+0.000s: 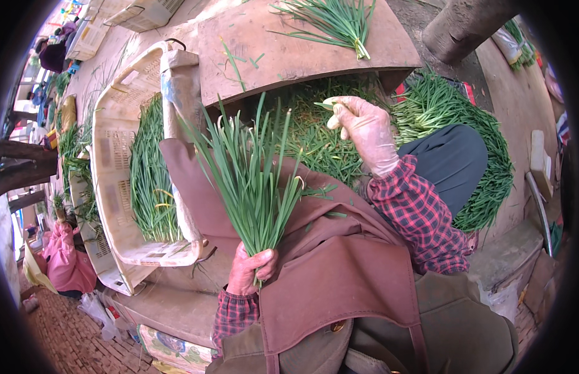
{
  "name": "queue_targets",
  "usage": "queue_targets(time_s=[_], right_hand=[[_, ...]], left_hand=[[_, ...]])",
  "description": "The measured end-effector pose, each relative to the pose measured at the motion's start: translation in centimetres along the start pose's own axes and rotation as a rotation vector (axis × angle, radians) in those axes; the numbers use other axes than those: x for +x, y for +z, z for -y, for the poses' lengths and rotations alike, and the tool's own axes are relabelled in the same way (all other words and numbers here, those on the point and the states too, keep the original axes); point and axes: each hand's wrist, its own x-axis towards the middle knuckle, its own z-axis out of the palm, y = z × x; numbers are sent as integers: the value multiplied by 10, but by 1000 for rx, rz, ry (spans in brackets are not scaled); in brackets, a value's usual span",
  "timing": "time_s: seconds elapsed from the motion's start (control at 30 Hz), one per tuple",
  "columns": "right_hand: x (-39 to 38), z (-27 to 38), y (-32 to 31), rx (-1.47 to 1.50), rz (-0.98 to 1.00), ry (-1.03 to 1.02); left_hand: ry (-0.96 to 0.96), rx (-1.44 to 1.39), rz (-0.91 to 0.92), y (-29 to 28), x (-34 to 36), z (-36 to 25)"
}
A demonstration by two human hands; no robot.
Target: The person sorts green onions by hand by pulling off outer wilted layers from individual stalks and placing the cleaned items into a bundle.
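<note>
My left hand (249, 272) is closed around the lower end of a bunch of garlic chives (255, 196), held above my lap with the leaves fanning up and away. To the right of the bunch and apart from it, my right hand (367, 131), which looks covered by a thin pale glove, is raised with thumb and forefinger pinched together. A short piece of chive leaf (324, 106) sticks out from that pinch. A brown apron (345, 274) covers my lap, with a few cut leaf bits on it.
A white plastic crate (124, 156) with chives stands at my left. Ahead is a low wooden table (289, 59) bearing a loose bunch (342, 25). Trimmed leaves (327, 146) litter the ground below it. A large chive heap (489, 168) lies right; a person in pink (68, 258) sits far left.
</note>
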Motion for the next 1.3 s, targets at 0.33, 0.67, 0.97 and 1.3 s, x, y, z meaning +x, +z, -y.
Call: queue_targets(time_s=[0.33,0.67,0.97,1.3], right_hand=[[-48,-4,38,-442,699,-155],[-40,12,12,-183,256,-99],[-47,11,53,-243,565,-147],[-27,6,23,-146,-48,-109]], left_hand=[[-38,57,-37,-6,-3,-4],[-26,43,-10,-4,-3,0],[-31,77,13,2,-2,-2],[-13,9,0,-18,-12,3]])
